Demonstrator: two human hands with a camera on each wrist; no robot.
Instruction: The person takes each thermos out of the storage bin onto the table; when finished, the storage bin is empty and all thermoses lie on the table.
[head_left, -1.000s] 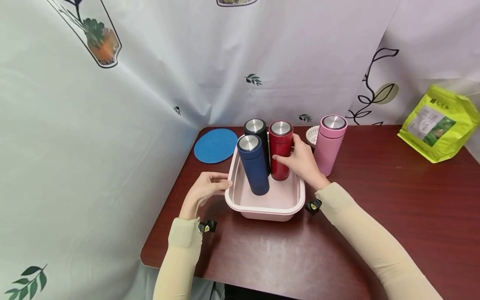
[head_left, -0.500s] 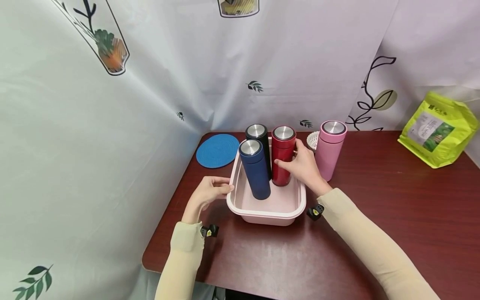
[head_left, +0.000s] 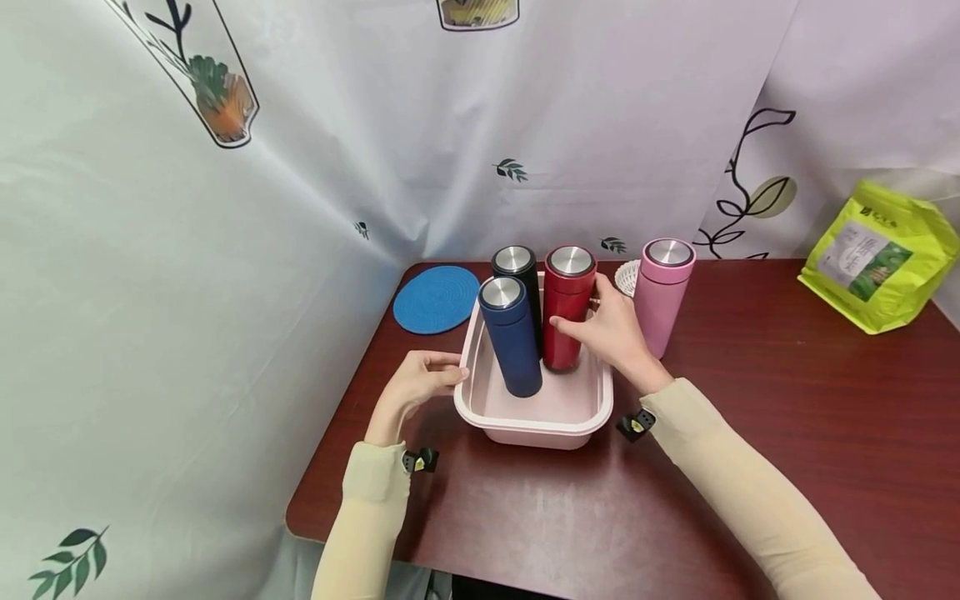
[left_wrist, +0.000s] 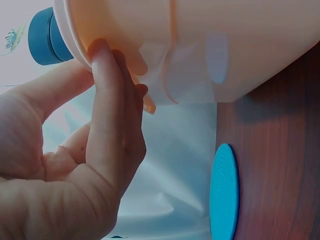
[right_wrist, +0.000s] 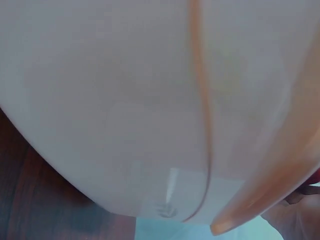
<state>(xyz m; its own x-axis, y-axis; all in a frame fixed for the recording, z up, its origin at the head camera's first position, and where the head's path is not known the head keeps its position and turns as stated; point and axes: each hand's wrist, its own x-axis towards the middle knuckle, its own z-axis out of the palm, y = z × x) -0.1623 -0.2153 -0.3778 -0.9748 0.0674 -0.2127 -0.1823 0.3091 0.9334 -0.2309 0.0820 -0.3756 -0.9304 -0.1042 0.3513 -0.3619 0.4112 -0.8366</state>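
A pale pink plastic basin stands on the table with three thermos bottles upright in it. The black one is at the back, the navy blue one stands ahead of it, and the red one is at the right. My right hand grips the red bottle, thumb on its near side; its other fingers are partly hidden behind it. At the basin's left rim, my left hand pinches the edge between thumb and fingers. The left wrist view shows those fingers against the wall. A pink thermos stands outside, right of the basin.
A round blue mat lies at the table's back left. Behind the pink thermos, a small white woven basket is partly hidden. At the back right stands a lime-green bag. Patterned curtain cloth borders the table's back and left.
The red bottle's top has shifted slightly to the right, away from the black one, with my right hand still on it. My left hand keeps its place on the rim.
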